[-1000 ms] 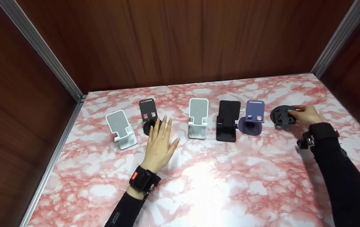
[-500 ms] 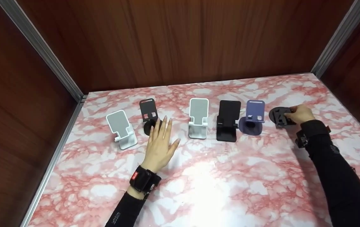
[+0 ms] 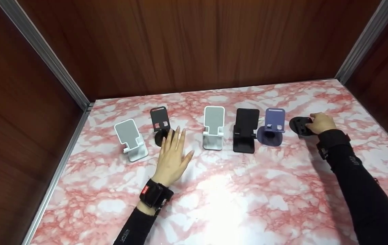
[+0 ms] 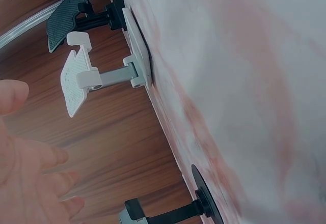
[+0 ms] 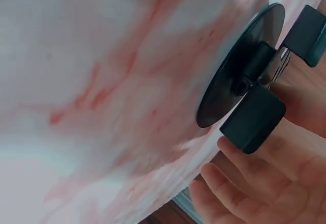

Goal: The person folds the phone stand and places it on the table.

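At the far right of the row, my right hand (image 3: 322, 123) grips a black phone stand (image 3: 300, 126) by its right side. The right wrist view has the round base (image 5: 216, 99) of that stand on the table, with the thumb and fingertips (image 5: 229, 150) at its upper plate and dark lip. My left hand (image 3: 171, 158) is held flat with straight, spread fingers and holds nothing. Its fingertips overlap the round base of a dark grey phone stand (image 3: 159, 119) in the head view. In the left wrist view, that stand (image 4: 178, 215) is beyond the fingers.
A white phone stand (image 3: 129, 136) is at the left, another white one (image 3: 214, 124) in the middle. A black one (image 3: 245, 127) and a purple one (image 3: 275, 119) stand right of it. Brown wood-grain panels (image 3: 207, 44) enclose the pink marbled table (image 3: 129, 204).
My right hand has moved left, and the black phone stand in it has shifted slightly left, its upper plate now showing less from above. The left hand stays in place.
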The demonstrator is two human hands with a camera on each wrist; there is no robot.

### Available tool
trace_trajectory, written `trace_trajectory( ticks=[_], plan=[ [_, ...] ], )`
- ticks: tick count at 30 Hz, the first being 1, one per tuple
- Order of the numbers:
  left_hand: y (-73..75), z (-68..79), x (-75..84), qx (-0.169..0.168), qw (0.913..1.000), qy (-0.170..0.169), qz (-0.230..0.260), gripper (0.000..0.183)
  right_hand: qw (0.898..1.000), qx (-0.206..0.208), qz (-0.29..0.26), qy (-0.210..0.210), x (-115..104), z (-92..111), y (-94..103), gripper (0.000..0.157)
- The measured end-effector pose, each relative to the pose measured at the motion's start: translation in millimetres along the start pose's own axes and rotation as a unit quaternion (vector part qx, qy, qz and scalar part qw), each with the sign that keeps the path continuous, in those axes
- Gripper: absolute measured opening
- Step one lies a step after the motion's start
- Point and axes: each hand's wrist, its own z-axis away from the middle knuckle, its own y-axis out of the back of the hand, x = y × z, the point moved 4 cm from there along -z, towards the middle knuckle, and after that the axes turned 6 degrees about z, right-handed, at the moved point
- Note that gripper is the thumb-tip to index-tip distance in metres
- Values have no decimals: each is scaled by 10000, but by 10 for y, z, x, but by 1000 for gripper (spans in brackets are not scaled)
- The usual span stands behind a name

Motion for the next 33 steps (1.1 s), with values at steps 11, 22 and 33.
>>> trace_trajectory(
  ticks=[11,22,33],
  plan=[
    [0,2,-5,3,10000,-7,-61,71,9953,-831,43,487,-131,2,15,69],
    [-21,-9,-30,-71,9999,84,-54,71,9965,-125,-232,797,-342,95,-24,67],
    [-37,-2,-35,-40,9999,58,-141,71,9858,445,-764,1428,-536,249,-83,64]
  ],
)
